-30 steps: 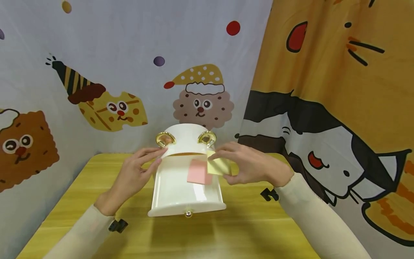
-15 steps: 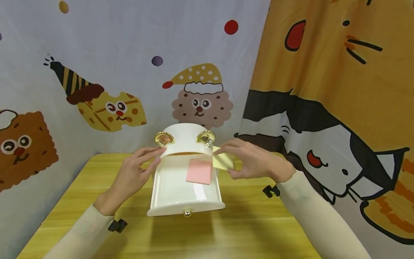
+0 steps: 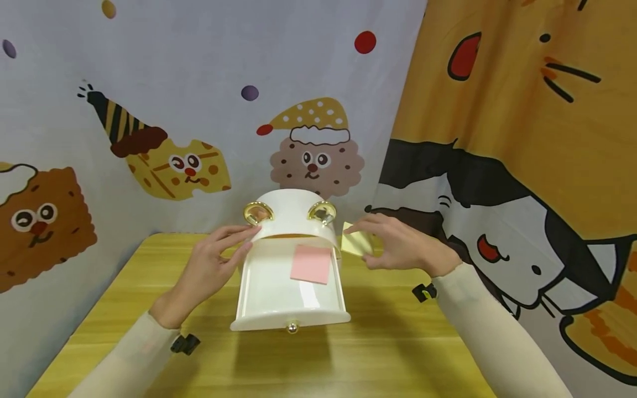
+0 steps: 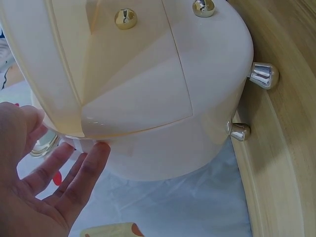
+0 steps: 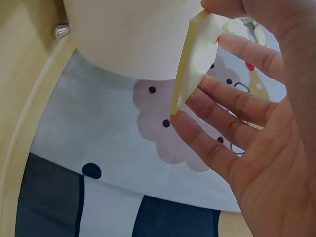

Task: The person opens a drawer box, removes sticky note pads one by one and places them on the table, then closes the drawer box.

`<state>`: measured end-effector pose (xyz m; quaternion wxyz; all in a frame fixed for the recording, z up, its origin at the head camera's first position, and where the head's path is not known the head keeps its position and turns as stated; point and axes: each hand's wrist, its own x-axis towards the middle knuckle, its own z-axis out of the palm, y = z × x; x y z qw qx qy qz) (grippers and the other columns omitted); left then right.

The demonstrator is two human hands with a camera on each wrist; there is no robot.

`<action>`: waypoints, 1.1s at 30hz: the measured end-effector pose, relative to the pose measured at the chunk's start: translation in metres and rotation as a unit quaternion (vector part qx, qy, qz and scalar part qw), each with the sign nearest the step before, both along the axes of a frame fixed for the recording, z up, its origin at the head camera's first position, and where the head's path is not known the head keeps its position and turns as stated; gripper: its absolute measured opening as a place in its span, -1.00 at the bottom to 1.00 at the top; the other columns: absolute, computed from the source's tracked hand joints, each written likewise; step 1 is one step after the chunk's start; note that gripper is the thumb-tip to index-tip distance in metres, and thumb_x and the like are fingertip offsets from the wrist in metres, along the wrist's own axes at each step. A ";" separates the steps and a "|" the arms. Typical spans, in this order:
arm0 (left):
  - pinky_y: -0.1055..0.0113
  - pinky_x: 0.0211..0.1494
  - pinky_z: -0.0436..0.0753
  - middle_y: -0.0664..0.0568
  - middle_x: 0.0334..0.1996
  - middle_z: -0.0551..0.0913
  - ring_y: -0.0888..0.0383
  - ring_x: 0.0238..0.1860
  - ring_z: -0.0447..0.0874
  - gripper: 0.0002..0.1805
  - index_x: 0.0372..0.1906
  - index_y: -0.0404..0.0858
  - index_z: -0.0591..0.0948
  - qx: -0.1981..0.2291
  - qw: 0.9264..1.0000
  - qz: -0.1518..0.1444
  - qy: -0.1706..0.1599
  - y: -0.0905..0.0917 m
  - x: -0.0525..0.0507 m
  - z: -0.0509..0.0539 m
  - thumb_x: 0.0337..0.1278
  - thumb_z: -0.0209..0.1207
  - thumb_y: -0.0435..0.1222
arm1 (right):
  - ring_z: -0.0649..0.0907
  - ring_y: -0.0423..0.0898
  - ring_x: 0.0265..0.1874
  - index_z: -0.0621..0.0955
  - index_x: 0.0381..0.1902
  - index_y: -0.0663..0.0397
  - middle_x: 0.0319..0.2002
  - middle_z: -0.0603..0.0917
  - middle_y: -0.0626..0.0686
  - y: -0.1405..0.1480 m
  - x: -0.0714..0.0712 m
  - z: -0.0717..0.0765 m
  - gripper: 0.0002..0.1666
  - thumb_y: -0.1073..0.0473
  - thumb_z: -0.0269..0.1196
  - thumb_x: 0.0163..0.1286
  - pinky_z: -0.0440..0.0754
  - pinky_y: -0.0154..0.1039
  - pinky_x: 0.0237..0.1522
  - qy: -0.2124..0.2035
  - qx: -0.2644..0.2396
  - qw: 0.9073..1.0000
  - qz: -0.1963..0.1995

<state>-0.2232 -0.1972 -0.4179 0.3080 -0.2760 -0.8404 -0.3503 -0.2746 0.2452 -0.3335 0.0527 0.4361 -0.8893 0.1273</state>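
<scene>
In the head view a white cabinet (image 3: 291, 213) with gold ring-shaped parts has its drawer (image 3: 269, 287) pulled out. A pink sticky-note pad (image 3: 311, 264) lies inside the drawer, toward its right side. My left hand (image 3: 206, 271) touches the cabinet's left side with its fingertips; the left wrist view shows the fingers of that hand (image 4: 54, 182) extended against the white body (image 4: 163, 153). To the right of the cabinet, my right hand (image 3: 398, 243) pinches a pale yellow pad (image 3: 356, 241) by its edges, and the right wrist view shows the pad (image 5: 197, 57) between thumb and fingers.
The cabinet stands on a yellow wood-grain table (image 3: 398, 342). A round gold knob (image 3: 292, 327) sticks out from the drawer's front toward me. Behind the table hangs a printed cloth (image 3: 199, 83) with cartoon figures, and an orange part of it (image 3: 502, 121) hangs at the right.
My right hand has carried the yellow pad rightward, from over the drawer to beside the cabinet. The pink pad now shows in full. My left hand stays against the cabinet.
</scene>
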 end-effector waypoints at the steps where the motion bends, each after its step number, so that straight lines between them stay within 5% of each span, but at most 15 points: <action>1: 0.55 -0.25 0.83 -0.12 0.31 0.83 -0.08 0.07 0.94 -0.50 0.50 -0.12 0.80 0.000 1.000 -0.001 0.000 0.001 0.000 0.000 0.59 0.43 -0.45 | 0.76 0.17 0.40 0.73 0.53 -0.15 0.43 0.78 0.12 0.002 -0.001 -0.001 -0.23 0.17 0.61 0.35 0.80 0.23 0.33 0.000 -0.001 1.000 -0.002; 16: 0.54 -0.24 0.83 -0.16 0.32 0.82 -0.12 0.11 0.95 -0.50 0.51 -0.14 0.79 -0.007 1.000 -0.002 -0.007 0.003 0.004 -0.003 0.60 0.43 -0.44 | 0.74 0.23 0.46 0.74 0.52 -0.14 0.45 0.79 0.11 0.022 -0.019 -0.025 -0.26 0.19 0.57 0.38 0.76 0.30 0.39 -0.025 -0.020 0.999 -0.035; 33: 0.35 -0.25 0.91 -0.14 0.37 0.80 -0.12 0.15 0.95 -0.50 0.55 -0.07 0.77 -0.013 0.999 0.012 -0.028 0.000 0.003 -0.002 0.67 0.40 -0.38 | 0.76 0.17 0.07 0.77 0.49 -0.05 0.30 0.83 0.15 0.040 -0.039 -0.054 -0.28 0.17 0.56 0.35 0.72 0.03 0.05 -0.042 -0.023 0.997 -0.067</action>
